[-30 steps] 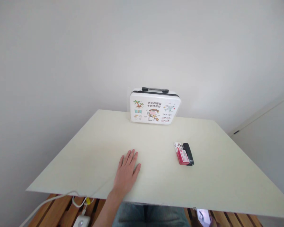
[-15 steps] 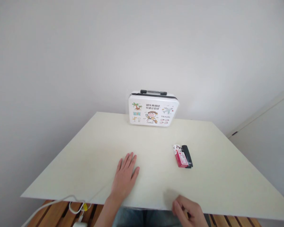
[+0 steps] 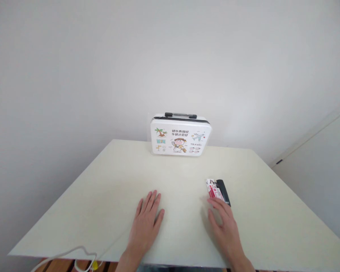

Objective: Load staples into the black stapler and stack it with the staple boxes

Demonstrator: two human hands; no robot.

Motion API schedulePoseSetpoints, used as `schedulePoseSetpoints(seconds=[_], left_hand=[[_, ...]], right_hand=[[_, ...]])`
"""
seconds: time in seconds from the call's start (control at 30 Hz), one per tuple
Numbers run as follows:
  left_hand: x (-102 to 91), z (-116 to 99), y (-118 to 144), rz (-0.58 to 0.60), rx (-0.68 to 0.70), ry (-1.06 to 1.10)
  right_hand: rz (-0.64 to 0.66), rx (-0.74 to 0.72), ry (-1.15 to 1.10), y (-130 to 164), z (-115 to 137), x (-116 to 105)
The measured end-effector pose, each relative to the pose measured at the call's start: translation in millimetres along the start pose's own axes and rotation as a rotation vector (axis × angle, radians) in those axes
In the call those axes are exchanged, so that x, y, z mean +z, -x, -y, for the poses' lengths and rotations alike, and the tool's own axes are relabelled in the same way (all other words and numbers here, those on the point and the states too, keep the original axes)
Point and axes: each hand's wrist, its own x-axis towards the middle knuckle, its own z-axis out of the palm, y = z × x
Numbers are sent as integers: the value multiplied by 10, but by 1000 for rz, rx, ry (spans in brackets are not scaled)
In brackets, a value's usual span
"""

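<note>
My left hand point(image 3: 146, 224) lies flat, palm down, on the cream table point(image 3: 107, 189), fingers apart, holding nothing. My right hand point(image 3: 225, 229) reaches over the table with fingers spread; its fingertips touch or overlap the near end of a small red-and-white box point(image 3: 213, 189). A black lighter-shaped object point(image 3: 223, 190) lies right beside that box. At the far edge, against the wall, a white case point(image 3: 180, 136) with cartoon travel prints and a black handle stands upright.
A white cable point(image 3: 62, 255) with a yellow tag hangs at the table's near left edge over a wooden slatted surface point(image 3: 65, 266). A white cabinet point(image 3: 317, 166) stands at the right beside the table.
My right hand came up from below the table's near edge and moved forward to the red-and-white box. My left hand stayed flat. The view tilted slightly.
</note>
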Motion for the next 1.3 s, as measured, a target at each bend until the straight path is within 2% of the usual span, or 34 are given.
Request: schedulePoseSetpoints(seconds=[0.07,0.13,0.23,0.4,0.53,0.63,0.7,0.9,1.0,1.1,1.2,1.3], left_hand=[[2,1,0,-7,2,4],[1,4,-4,-12,9,10],[0,10,-11,-17,10,21],[-8,16,-10,-12,4,42],[-16,12,0,14,-2,56],[-8,14,-1,19,-11,89],[1,21,-7,17,-24,130],[-57,24,-43,44,-114,320],[-155,-53,-116,12,-165,440],[-223,-219,-259,-50,-179,515],[-211,-439,-401,-80,-205,471],[-172,-613,-431,-90,-260,418]], right_hand=[[-148,131,-50,-144,-172,-132],[-194,301,-155,-314,-361,-234],[-159,450,-272,-532,-587,-275],[-78,489,-344,-652,-691,-162],[-64,473,-366,-611,-592,-85],[-42,448,-400,-558,-405,70],[-31,420,-427,-517,-224,272],[-56,374,-451,-409,380,1059],[-18,336,-450,-396,565,1252],[16,302,-433,-418,601,1229],[12,298,-395,-448,508,1070],[-11,310,-356,-459,359,885]])
